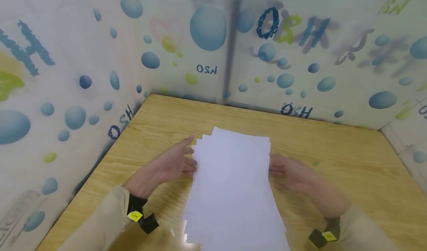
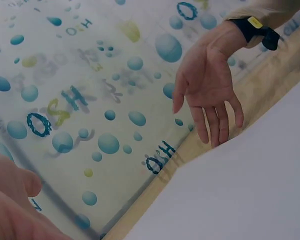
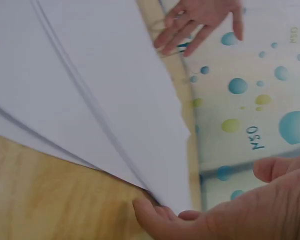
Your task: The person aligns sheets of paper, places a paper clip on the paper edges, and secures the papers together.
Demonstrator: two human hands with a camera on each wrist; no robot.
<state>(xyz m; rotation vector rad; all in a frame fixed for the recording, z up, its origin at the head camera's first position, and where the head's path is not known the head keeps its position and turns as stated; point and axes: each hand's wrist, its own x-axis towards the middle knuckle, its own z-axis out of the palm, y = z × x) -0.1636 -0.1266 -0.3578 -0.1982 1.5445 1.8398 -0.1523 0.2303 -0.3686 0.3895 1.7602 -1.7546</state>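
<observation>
A loose stack of white paper sheets (image 1: 235, 184) lies on the wooden table, its edges fanned unevenly. At the stack's left side is my left hand (image 1: 176, 161), palm turned inward, fingers extended with their tips at the paper's edge and the thumb raised. On the opposite side my right hand (image 1: 291, 171), slightly blurred, has its straight fingertips against the right edge. In the right wrist view the right hand (image 3: 190, 220) meets a corner of the sheets (image 3: 115, 100), which look slightly lifted and separated there. Neither hand is curled round the paper.
A small green paper clip (image 1: 315, 164) lies on the wooden table (image 1: 350, 162) to the right of the right hand. Walls covered with bubble-patterned sheeting (image 1: 186, 50) rise along the table's back and left edges.
</observation>
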